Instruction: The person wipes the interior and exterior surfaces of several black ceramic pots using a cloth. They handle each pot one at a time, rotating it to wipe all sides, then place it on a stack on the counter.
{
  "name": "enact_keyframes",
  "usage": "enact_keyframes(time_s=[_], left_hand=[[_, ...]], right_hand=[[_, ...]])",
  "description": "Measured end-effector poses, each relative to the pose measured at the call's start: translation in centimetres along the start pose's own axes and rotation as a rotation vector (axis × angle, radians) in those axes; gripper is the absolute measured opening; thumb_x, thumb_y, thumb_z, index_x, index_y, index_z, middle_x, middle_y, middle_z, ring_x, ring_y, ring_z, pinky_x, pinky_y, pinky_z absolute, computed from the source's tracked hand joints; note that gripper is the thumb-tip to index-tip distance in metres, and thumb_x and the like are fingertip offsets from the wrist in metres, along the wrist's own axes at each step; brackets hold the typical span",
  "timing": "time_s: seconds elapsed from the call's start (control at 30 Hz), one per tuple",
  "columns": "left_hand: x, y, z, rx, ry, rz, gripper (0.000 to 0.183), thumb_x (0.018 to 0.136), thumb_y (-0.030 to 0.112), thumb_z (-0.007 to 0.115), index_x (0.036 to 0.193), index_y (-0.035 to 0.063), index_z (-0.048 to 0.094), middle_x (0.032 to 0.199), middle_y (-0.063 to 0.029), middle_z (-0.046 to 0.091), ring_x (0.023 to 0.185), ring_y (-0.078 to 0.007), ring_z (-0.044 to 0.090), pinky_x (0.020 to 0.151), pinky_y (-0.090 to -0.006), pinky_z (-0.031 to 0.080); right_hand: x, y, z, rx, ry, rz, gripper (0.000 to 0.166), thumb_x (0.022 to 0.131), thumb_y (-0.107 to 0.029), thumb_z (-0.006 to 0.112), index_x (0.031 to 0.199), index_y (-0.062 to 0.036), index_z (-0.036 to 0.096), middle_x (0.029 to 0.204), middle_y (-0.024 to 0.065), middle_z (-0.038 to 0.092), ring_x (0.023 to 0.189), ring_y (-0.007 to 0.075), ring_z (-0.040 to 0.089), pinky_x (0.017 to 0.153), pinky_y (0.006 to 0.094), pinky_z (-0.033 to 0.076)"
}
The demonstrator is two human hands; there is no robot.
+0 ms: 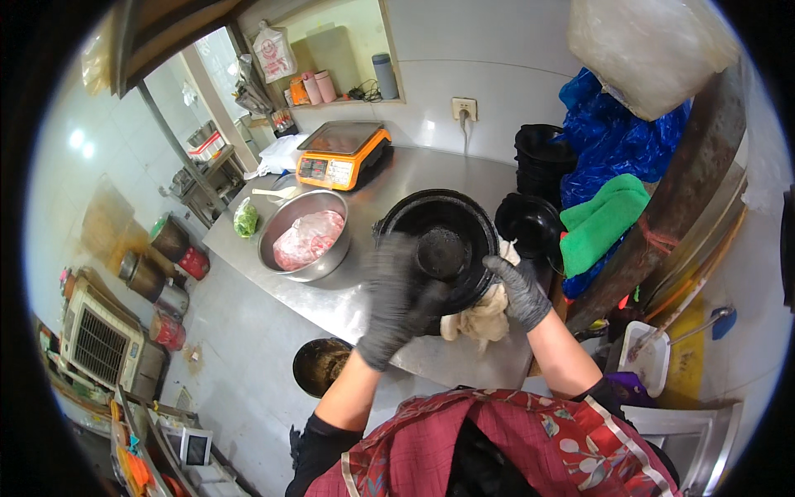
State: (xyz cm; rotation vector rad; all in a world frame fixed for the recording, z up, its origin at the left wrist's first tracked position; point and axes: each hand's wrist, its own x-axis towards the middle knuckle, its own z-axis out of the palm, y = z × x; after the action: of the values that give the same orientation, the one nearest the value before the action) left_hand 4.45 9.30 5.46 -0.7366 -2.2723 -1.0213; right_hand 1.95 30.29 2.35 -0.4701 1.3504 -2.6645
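Observation:
A wide black pot (438,255) with a thick rim is in front of me on the stainless-steel table (428,168). At its right rim, my right hand (520,291), in a dark glove, grips with the thumb on the edge. My left hand (394,301), gloved alike, is motion-blurred over the pot's left near side; its fingers cannot be made out. A beige cloth (483,314) hangs bunched below the pot's near right side, close to my right hand. To the left stands a steel bowl (335,233) holding pale pink raw meat (308,239), partly under clear plastic.
An orange digital scale (341,155) stands at the back. Bagged greens (246,218) lie by the left edge. Stacked black bowls (543,155), another black bowl (528,220) and a green towel (602,223) line the right. A dark bucket (320,366) stands on the floor.

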Motion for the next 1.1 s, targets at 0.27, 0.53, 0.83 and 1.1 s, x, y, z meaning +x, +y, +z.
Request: enact_keyframes(time_s=[0.27, 0.53, 0.83, 1.1], left_hand=[[-7.2, -6.6, 0.5, -1.568, 0.029, -1.022, 0.054, 0.079, 0.012, 0.062, 0.129, 0.0038, 0.042, 0.125, -0.0130, 0.051, 0.115, -0.0276, 0.049, 0.101, -0.0405, 0.036], [-7.2, -4.4, 3.7, -1.809, 0.081, -1.026, 0.056, 0.073, 0.005, 0.062, 0.126, 0.0078, 0.044, 0.127, -0.0108, 0.050, 0.117, -0.0291, 0.047, 0.100, -0.0462, 0.038], [-6.2, -2.5, 4.0, -1.360, 0.082, -0.858, 0.061, 0.072, -0.001, 0.056, 0.130, 0.0035, 0.038, 0.116, -0.0084, 0.053, 0.102, -0.0199, 0.055, 0.085, -0.0311, 0.048], [-9.7, -6.4, 6.2, -1.327, 0.077, -0.955, 0.060, 0.070, -0.001, 0.055, 0.128, 0.0060, 0.042, 0.118, -0.0111, 0.054, 0.102, -0.0234, 0.058, 0.087, -0.0327, 0.049]], right_hand=[[2.7, -2.5, -0.4, -0.744, -0.152, -0.315, 0.037, 0.084, -0.017, 0.057, 0.116, -0.0011, 0.052, 0.104, 0.0098, 0.058, 0.100, 0.0206, 0.053, 0.092, 0.0311, 0.039], [1.7, -5.3, 3.5, -0.993, 0.022, -0.362, 0.040, 0.084, -0.014, 0.061, 0.119, 0.0015, 0.051, 0.105, 0.0080, 0.060, 0.090, 0.0165, 0.059, 0.080, 0.0319, 0.047], [-0.3, 3.7, 1.3, -1.495, -0.614, -0.334, 0.040, 0.074, -0.026, 0.059, 0.106, -0.0025, 0.055, 0.099, 0.0206, 0.058, 0.096, 0.0343, 0.055, 0.085, 0.0432, 0.042], [1.2, -1.2, 2.6, -1.494, -0.505, -0.179, 0.034, 0.086, -0.031, 0.051, 0.092, 0.0017, 0.054, 0.072, 0.0204, 0.058, 0.068, 0.0312, 0.060, 0.061, 0.0405, 0.048]])
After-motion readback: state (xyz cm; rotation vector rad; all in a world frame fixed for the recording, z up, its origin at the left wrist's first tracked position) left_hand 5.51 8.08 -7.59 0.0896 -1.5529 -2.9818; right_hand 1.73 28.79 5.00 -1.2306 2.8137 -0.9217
